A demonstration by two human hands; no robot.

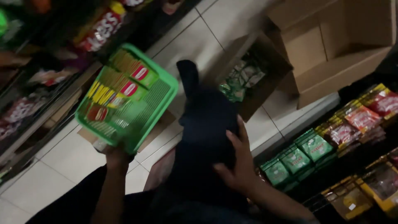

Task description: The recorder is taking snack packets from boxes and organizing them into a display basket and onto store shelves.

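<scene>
Left hand: the left hand (117,155) is closed round the near edge of a green tray (165,98), holding it up, tilted, over the floor; the fingers are mostly hidden under the rim.
Right hand: the right hand (236,164) lies open, fingers spread, flat on the person's dark-clothed knee (205,124); it grips nothing.
Tray: a slatted plastic basket, bright green, near the left shelf and well above the tiles.
Tray contents: flat packs (124,83) in yellow and green, each with a red oval label edged in white, lie in rows toward the tray's far and left side; one red pack sits at its near left corner. The near right part is bare.
Floor: pale square tiles (70,159) with dark joints; a flat piece of cardboard lies under the tray.
Small box: an open carton (265,89) just past the knee holds green and white bags.
Big box: a larger open carton (331,45), brown, stands at top right.
Right shelf: green pouches (296,159) with pale labels stand in a row nearest the right hand; beyond them red pouches (362,118), and below, yellow-edged packs (379,182).
Left shelf: dim; a red bag (99,31) with white lettering and other reddish bags, blurred.
</scene>
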